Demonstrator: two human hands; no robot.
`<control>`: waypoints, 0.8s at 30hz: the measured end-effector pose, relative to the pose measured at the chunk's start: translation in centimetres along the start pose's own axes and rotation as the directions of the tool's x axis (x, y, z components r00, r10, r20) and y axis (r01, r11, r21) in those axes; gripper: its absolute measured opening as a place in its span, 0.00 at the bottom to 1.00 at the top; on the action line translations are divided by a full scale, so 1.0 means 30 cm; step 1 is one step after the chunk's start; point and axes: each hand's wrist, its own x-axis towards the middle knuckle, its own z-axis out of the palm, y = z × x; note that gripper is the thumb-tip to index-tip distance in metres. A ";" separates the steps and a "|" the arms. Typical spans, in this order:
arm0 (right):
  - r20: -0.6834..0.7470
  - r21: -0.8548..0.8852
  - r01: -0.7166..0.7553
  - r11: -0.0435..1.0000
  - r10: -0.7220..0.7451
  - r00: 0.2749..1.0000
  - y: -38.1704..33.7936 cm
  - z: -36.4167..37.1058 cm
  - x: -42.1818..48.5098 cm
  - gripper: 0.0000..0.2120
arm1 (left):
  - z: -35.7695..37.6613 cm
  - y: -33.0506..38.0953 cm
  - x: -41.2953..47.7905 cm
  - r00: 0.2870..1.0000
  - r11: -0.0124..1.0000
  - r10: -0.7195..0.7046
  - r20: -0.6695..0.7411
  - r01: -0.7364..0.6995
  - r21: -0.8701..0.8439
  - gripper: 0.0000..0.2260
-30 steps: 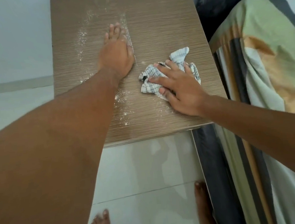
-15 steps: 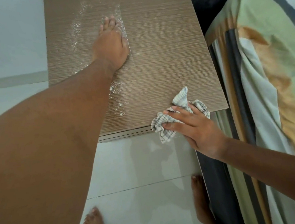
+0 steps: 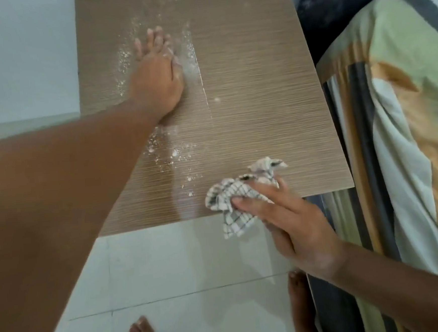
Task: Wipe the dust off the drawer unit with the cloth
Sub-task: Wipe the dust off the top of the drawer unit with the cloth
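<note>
The drawer unit [image 3: 259, 97], a brown wood-grain top, fills the upper centre; white dust [image 3: 177, 153] is scattered down its left-centre. The left hand [image 3: 158, 79] is pressed flat on it, fingers spread. A crumpled checked cloth [image 3: 231, 199] is gripped by the right hand [image 3: 293, 220] at the lower edge, partly overhanging the floor [image 3: 180, 260].

I see the drawer unit [image 3: 254, 89]: wood-grain top, white dust [image 3: 175, 153] streaked along its left half. The crumpled checked cloth [image 3: 231, 199] overhangs its near edge.

Checked cloth [image 3: 237, 198] at dusty drawer unit's [image 3: 259, 89] near edge
</note>
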 end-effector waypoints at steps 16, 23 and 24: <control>-0.240 -0.006 -0.473 0.881 0.458 0.856 0.464 -0.035 1.132 0.18 | -0.007 -0.253 0.058 0.997 0.997 -0.077 -0.026 0.076 -0.031 0.24; -0.196 -0.375 -0.623 0.687 0.598 0.777 0.608 0.030 1.272 0.23 | -0.006 -0.259 0.066 0.995 0.995 -0.099 -0.007 0.099 -0.003 0.25; -0.177 -0.409 -0.615 0.674 0.602 0.778 0.601 0.045 1.279 0.23 | -0.007 -0.258 0.066 0.995 0.995 -0.098 -0.001 0.098 -0.004 0.25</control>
